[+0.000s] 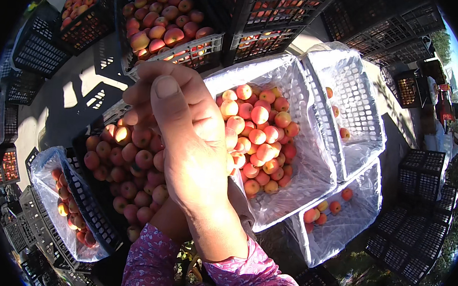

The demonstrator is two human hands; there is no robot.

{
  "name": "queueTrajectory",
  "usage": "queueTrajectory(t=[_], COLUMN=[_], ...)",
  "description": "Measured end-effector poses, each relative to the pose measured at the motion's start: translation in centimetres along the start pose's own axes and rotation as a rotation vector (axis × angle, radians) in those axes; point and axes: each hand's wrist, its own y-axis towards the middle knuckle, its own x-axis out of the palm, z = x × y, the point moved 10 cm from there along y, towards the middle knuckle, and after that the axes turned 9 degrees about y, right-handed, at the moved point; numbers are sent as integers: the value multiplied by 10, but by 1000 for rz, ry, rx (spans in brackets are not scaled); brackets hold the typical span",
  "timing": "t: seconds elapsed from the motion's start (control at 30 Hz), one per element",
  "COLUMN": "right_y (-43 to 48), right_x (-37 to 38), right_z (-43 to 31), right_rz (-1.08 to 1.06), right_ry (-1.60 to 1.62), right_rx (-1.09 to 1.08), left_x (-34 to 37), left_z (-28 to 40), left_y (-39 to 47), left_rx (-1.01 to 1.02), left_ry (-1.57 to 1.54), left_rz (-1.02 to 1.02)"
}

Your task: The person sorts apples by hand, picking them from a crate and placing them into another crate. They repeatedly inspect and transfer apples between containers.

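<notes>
My right hand (194,144) is raised in the middle of the view, thumb extended and fingers curled. Its palm side is hidden, so I cannot tell whether it holds anything. Behind it, my left wrist (172,219) crosses beneath; most of that hand is covered. Below and left of the hands is a dark plastic crate (88,132) of red-yellow apples (130,171). Right of them, a crate lined with clear plastic film (310,181) contains a heap of apples (263,141), partly covered by my right hand.
Two more film-lined crates, upper right (363,101) and lower right (343,224), hold a few apples. Another lined crate (44,177) stands at left. A full apple crate (204,46) and stacked black crates (274,25) rise at the far side. Crate stacks (411,230) line the right.
</notes>
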Motion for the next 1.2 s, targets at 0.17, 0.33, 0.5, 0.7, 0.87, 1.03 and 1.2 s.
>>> queueTrajectory(t=[0.17, 0.33, 0.5, 0.7, 0.87, 1.03, 1.2], right_y=[4, 3, -1, 0, -4, -2, -4], right_x=[-2, -6, -12, -19, -7, -13, -8], right_z=[-9, -13, -28, -21, -11, -2, 6], right_rz=[-33, 7, 47, -28, -130, -2, -7], right_ry=[-75, -5, -38, 20, -38, -67, -119], right_rx=[-72, -13, -22, -54, 7, -1, -2], left_x=[43, 31, 0, -239, -341, -357, -353], left_z=[-64, -91, -59, 85, 172, 176, 185], left_y=[20, 23, -7, -91, -133, -95, -95], left_rx=[-144, -176, -3, 159, 208, -116, -102], left_ry=[185, 346, 527, 859, 1798, 2143, 2079], left_rz=[-148, -192, -231, 561, 923, 739, 756])
